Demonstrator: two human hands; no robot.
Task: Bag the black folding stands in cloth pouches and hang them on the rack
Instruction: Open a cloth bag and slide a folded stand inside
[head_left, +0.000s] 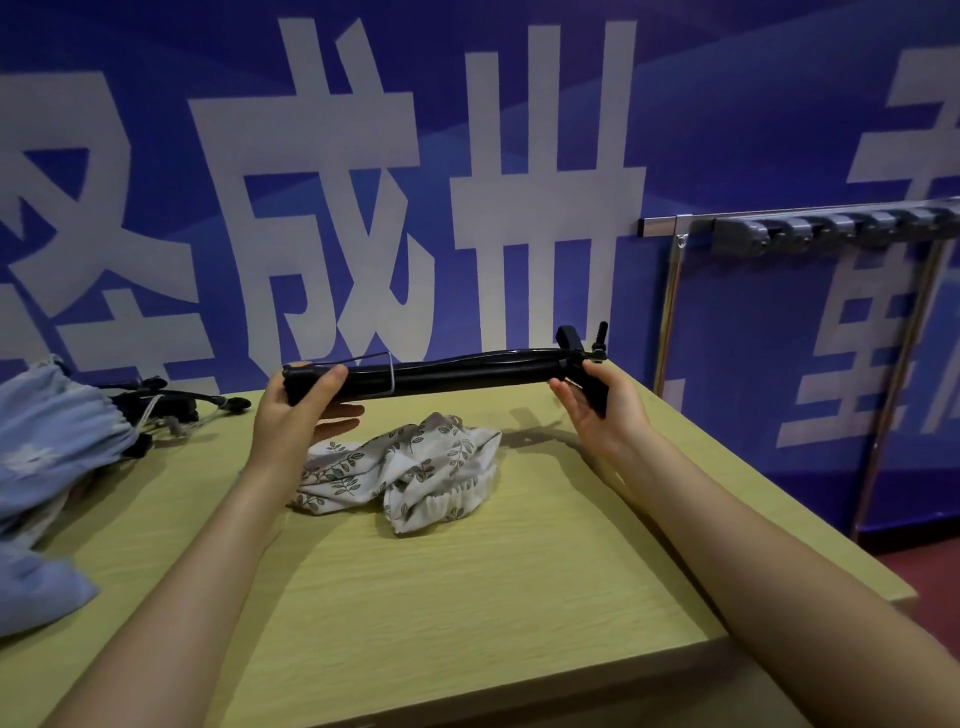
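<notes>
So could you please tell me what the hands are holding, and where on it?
Both hold one folded black stand level above the table: left hand at its left end, right hand at its right end.

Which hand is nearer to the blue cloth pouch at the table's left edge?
Left. The left hand grips the folded black stand's end nearest the blue cloth pouch; the right hand holds the far end.

Two black stands: one (457, 371) above the table (467, 597), another (171, 400) at its far left corner. Two pouches: a leaf-print one (410, 478) mid-table, a blue one (57, 447) at its left edge. One rack (831, 228) right of the table.
</notes>
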